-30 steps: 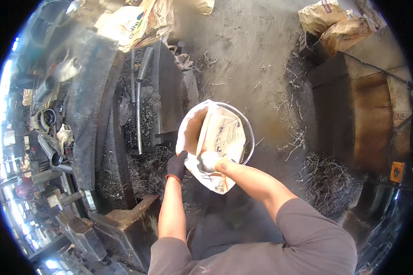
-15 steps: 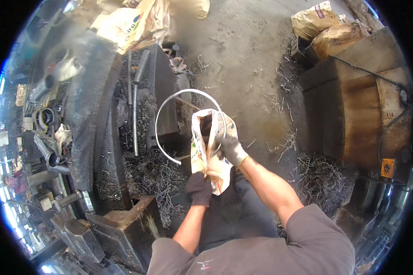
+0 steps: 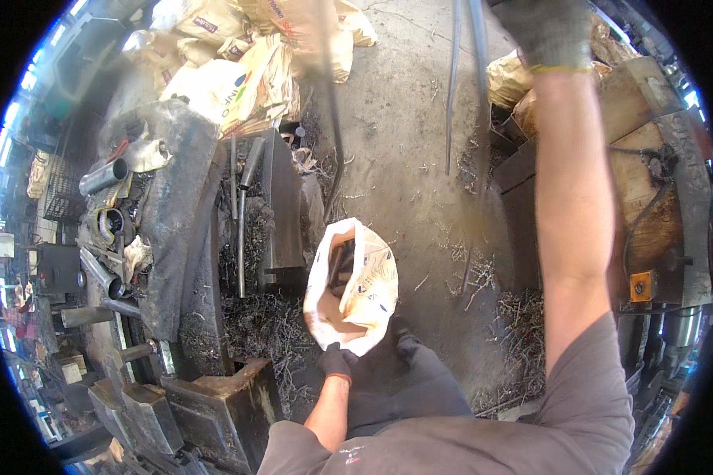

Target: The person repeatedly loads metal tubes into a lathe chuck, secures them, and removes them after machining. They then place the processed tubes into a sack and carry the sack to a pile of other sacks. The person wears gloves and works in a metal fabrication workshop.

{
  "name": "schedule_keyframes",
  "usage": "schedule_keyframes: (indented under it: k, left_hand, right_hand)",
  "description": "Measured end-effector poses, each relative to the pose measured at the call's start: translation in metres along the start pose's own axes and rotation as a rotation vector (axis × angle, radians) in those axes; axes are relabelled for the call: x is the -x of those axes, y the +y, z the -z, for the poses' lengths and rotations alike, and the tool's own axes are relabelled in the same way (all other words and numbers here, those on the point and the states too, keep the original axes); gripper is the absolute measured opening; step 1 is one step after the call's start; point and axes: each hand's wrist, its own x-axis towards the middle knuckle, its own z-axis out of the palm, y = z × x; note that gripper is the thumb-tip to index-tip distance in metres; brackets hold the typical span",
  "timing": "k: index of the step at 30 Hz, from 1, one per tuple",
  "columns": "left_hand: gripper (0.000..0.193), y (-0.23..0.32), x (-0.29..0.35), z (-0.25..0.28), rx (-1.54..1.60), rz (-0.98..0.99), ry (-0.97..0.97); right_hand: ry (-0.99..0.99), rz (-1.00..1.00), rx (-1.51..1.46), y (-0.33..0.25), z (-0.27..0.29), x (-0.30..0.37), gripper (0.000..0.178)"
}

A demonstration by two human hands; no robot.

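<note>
An upright paper sack stands gaping in front of me, its pale inside showing and dark rod-like pieces deep within. My left hand, in a dark glove, is closed on the sack's near rim. High at the upper right, close to the camera, is my raised right hand in a grey glove. The top edge and blur hide its fingers. Beside it, blurred thin grey strands hang down; another dark strand hangs left of them, above the sack. Whether the right hand grips these strands cannot be seen.
On the left is a grimy machine bed with a metal rod and pipe pieces. Piled paper sacks lie at the far left. Metal shavings litter the floor. A rusty metal cabinet stands on the right.
My right hand has risen from the sack to the upper right. The pale hoop no longer arches over the sack, whose mouth is now wider. My left hand has stayed at the sack's near side.
</note>
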Motion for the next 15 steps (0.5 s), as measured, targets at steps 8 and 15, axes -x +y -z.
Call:
schedule_keyframes:
  k: [8, 15]
  left_hand:
    - [0.043, 0.027, 0.055, 0.000, -0.595, -0.271, 0.004]
    - [0.084, 0.030, 0.035, 0.006, -0.490, -0.229, 0.023]
  right_hand:
    - [0.338, -0.138, 0.027, -0.047, 0.172, 0.076, 0.037]
    - [1.147, -0.854, -0.200, 0.130, 0.389, 0.388, 0.013]
